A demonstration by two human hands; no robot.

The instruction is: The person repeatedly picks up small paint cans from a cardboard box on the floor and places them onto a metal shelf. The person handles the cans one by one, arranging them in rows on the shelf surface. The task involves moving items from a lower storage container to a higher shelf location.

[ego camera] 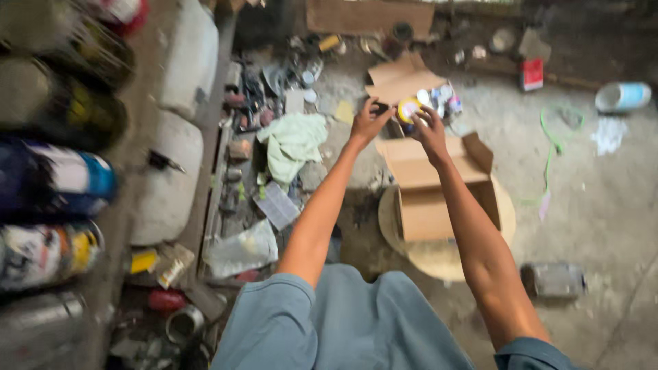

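Yellow-lidded can [409,108] sits between my two hands above the open cardboard box [439,188] on the floor. My left hand [370,120] curls against one side, my right hand [428,127] grips the other. Blur hides the fingertips; a loose hold could let it drop among the small tins [442,99] behind.

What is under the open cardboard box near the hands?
A round wooden board lies under the cardboard box, showing around its sides. The box covers the board's middle, so that part cannot be seen.
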